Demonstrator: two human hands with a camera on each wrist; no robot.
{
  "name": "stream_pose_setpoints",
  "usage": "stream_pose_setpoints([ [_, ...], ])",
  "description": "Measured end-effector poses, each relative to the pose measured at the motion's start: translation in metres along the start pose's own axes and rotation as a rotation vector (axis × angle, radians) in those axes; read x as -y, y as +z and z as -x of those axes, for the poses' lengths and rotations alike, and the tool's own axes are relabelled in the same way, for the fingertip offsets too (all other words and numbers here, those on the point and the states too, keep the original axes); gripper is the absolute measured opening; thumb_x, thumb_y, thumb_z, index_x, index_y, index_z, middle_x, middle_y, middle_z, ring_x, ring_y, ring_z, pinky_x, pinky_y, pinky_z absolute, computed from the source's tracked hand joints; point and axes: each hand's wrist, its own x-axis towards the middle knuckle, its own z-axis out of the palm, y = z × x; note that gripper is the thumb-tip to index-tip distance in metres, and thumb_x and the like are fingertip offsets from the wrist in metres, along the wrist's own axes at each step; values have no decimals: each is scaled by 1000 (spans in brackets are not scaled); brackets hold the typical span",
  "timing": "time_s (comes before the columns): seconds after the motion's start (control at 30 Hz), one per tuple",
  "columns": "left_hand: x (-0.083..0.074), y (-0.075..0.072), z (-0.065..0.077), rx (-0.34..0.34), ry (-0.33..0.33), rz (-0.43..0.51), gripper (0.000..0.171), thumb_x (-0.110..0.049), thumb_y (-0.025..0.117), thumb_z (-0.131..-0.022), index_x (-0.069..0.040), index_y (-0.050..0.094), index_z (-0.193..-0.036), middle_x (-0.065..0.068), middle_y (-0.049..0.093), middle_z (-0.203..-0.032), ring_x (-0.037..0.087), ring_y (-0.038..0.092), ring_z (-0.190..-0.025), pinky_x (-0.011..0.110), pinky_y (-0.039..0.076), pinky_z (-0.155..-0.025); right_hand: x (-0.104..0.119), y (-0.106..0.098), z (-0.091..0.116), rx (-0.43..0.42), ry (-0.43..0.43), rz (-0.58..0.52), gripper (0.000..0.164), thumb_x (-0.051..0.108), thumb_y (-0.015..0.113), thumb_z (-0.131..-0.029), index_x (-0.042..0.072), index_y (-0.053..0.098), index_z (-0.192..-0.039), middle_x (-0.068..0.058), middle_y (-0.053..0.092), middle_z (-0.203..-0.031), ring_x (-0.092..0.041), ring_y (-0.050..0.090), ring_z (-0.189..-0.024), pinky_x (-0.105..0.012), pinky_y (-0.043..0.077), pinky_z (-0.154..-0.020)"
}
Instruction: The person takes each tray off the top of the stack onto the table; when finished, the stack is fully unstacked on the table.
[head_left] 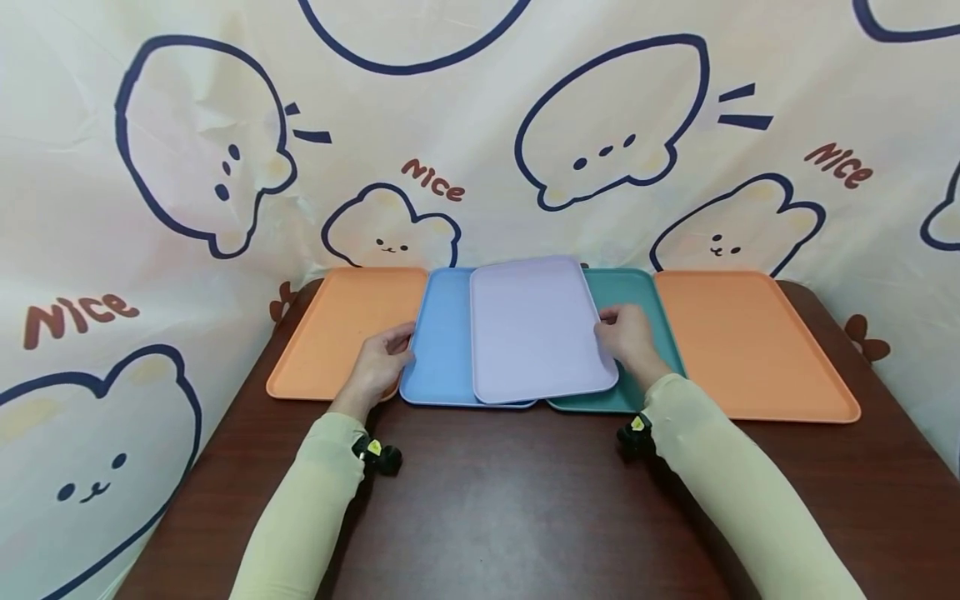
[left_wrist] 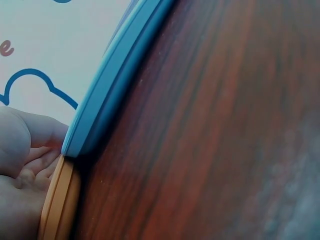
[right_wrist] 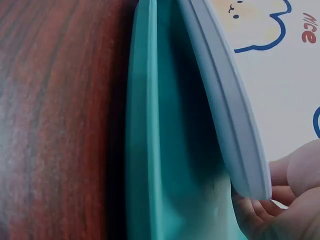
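Observation:
A lavender tray lies tilted across a blue tray and a green tray. My right hand grips the lavender tray's right edge. In the right wrist view, that edge of the lavender tray stands raised above the green tray, with fingers under it. My left hand pinches the left edge of the blue tray, above an orange tray. The left wrist view has the thumb against the blue tray's rim; some fingertips are hidden.
A second orange tray lies at the right, beside the green one. The trays form a row along the back of the dark wooden table. A printed cloth hangs behind and at the sides.

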Motion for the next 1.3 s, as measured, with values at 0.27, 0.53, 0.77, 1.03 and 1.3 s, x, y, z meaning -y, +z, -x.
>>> stream_pose_setpoints([
  [0.27,1,1,-1,0,-2,-5,58,4,54,-107,-3,45,-163,16,42,-172,31,35,-163,45,34,-132,-8,-12,-4,-102,30,31,37,7,53,-103,-9,73,-130,-29,74,-123,-40,68,-114,-49,60,-95],
  [0.53,1,0,0,1,-14,-13,58,6,55,-107,-2,45,-163,17,42,-172,31,36,-162,45,35,-132,-21,-27,-9,-37,-19,5,37,11,55,-108,-5,70,-138,-29,71,-133,-42,66,-124,-54,58,-104],
  [0.77,0,1,0,-8,-18,0,58,6,55,-106,-3,46,-163,17,43,-171,31,38,-162,44,37,-131,-26,-42,-11,14,-122,43,33,12,60,-109,-2,72,-136,-26,72,-136,-42,65,-129,-55,56,-107],
  [1.03,0,2,-1,-16,-9,6,58,8,55,-106,-2,46,-163,18,44,-170,31,38,-161,44,35,-132,-22,-61,2,102,-177,50,34,16,63,-110,1,71,-139,-26,69,-142,-40,66,-129,-54,58,-105],
  [1.3,1,2,-1,-27,5,-31,57,6,55,-106,-1,46,-162,20,45,-169,32,40,-160,45,37,-130,-20,-63,17,179,-354,109,28,13,68,-107,6,78,-131,-20,77,-130,-37,72,-120,-51,61,-96],
])
